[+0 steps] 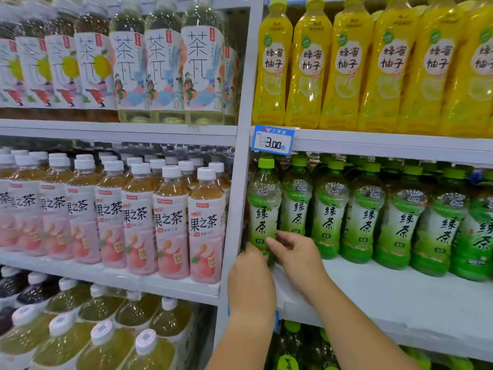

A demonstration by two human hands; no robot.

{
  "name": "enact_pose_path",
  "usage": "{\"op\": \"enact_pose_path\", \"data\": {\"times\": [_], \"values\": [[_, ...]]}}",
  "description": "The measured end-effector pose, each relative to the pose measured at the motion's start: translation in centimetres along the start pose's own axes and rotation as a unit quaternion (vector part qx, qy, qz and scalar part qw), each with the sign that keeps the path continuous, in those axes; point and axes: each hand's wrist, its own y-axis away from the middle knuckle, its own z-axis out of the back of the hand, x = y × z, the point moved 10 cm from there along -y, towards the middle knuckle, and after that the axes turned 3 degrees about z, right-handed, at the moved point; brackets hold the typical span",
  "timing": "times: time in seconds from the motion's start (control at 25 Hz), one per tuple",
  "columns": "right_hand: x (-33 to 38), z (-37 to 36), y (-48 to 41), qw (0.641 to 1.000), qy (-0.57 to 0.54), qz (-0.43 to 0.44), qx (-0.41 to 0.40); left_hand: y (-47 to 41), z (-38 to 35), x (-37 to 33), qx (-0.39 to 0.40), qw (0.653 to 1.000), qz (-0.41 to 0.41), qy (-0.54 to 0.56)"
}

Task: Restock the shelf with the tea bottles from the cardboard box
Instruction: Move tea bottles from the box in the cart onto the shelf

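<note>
A clear plastic green tea bottle with a green cap and a green and white label (264, 206) stands just right of the grey metal upright post (240, 182), first in line on the white shelf board (386, 297). Both hands are on its lower part. The left hand (249, 273) comes up along the post and its grip is closed round the bottle's base from the post side; the fingertips are hidden behind the bottle. The right hand (294, 252) takes the bottle from the side away from the post, its grip closed on the lower label with fingers curled across the front. The hands cover the base, so I cannot tell whether it rests on the board.

Further right of the post, a row of matching green tea bottles (365, 217) runs along the same board, the nearest just beside the held one. A blue-framed price tag reading 3.00 (272, 140) hangs from the shelf edge just right of the post, above the held bottle's cap. Above that, right of the post, stand yellow bottles with green caps (346, 68). Left of the post stand pink-labelled bottles with white caps (170, 225), level with the held bottle.
</note>
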Motion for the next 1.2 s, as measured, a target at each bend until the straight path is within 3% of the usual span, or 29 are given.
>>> {"op": "enact_pose_path", "data": {"times": [0.28,0.48,0.64,0.92,1.2], "values": [[0.8,0.0,0.9,1.000,-0.006,-0.009,0.004,0.2,0.2,0.0,0.000,1.000,0.005,0.015],[1.8,0.5,2.3,1.000,0.019,-0.015,0.016,1.0,0.1,0.0,0.044,0.987,0.003,0.157],[1.9,1.1,4.1,0.999,0.019,-0.032,0.029,1.6,1.6,0.0,0.091,0.966,0.058,0.237],[1.7,5.1,11.0,0.982,-0.051,-0.184,0.011,4.7,3.5,-1.6,0.271,0.918,0.122,0.263],[9.5,14.0,22.6,0.936,-0.077,-0.344,-0.027,13.1,12.1,-7.8,0.446,0.853,0.158,0.222]]}}
